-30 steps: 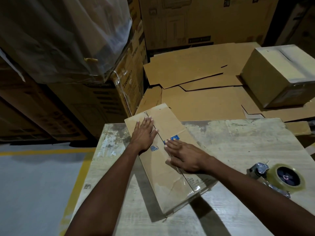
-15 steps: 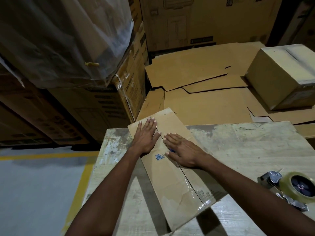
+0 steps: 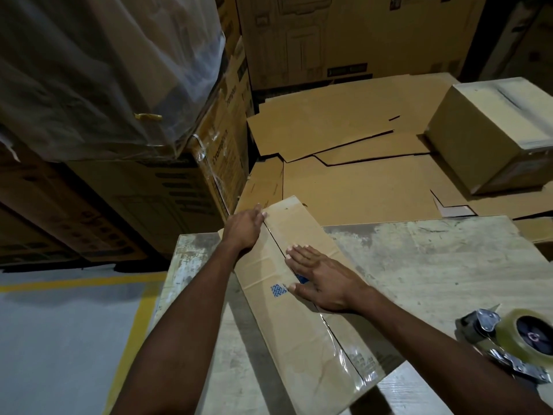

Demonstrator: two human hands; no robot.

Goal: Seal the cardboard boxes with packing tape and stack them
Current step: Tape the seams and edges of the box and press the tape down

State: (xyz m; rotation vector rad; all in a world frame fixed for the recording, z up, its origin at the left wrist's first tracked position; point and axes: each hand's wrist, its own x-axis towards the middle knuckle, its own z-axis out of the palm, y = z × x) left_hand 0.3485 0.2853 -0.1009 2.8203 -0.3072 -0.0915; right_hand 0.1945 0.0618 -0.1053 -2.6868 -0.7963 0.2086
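Tall plastic-wrapped cartons (image 3: 104, 70) crowd the left, and flattened cardboard sheets (image 3: 344, 181) lie beyond the worn surface (image 3: 434, 265). A stretch of its top shows between the cardboard box (image 3: 299, 330) and the tape dispenser (image 3: 514, 339), which is partly cut off at the right edge. The box lies slantwise, its far end jutting past the surface's far edge, and both hands rest flat on it with fingers straight: the left hand (image 3: 244, 227) is at the far left edge and the right hand (image 3: 321, 280) over the middle seam.
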